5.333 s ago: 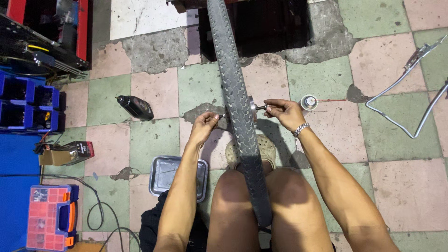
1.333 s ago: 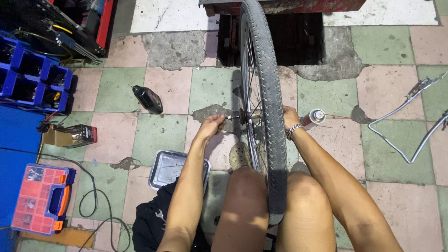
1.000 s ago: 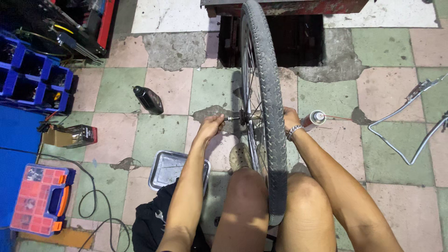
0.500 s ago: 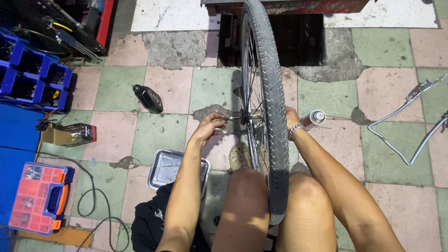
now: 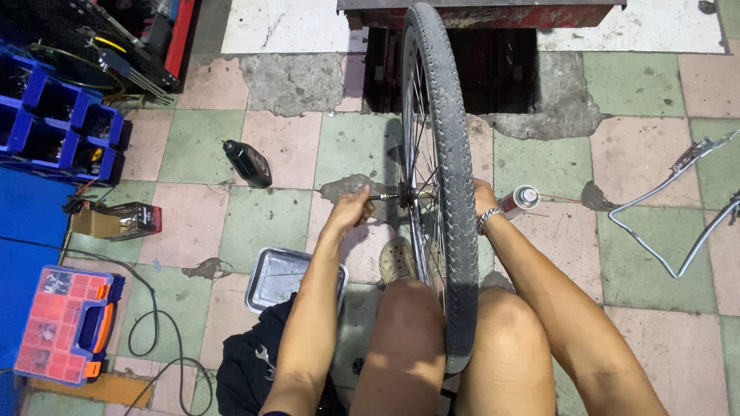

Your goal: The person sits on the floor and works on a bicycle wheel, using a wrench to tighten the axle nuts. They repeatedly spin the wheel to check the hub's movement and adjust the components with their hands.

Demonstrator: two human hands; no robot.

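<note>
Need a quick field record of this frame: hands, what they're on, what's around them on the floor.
left hand: grips the axle end at the wheel hub, on the wheel's left side
right hand: at the hub on the wheel's right side, mostly hidden behind the tyre
bicycle wheel: upright, held between the knees
spray can: on the floor beside the right wrist
metal tray: on the tiles by the left forearm
black bottle: lying left of the wheel
red organiser case: far left
</note>
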